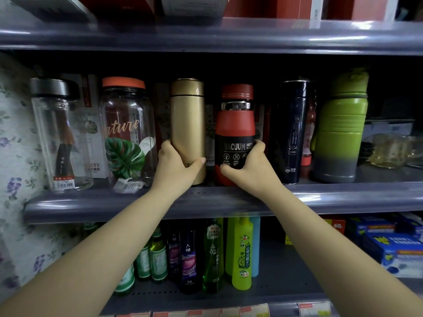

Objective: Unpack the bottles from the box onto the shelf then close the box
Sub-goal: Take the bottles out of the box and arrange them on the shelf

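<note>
l grip (177, 164) wrapped round smooth gold cylindrical flask (187, 126), r grip (248, 167) round matte red vacuum bottle (237, 124)

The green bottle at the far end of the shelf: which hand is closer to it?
The right. The right hand grips the red vacuum bottle, with a dark blue bottle between it and the green bottle. The left hand holds the gold flask, farther away.

"VACUUM" on red bottle (235, 133); "nature" (gold script) on glass jar (128, 133)
</note>
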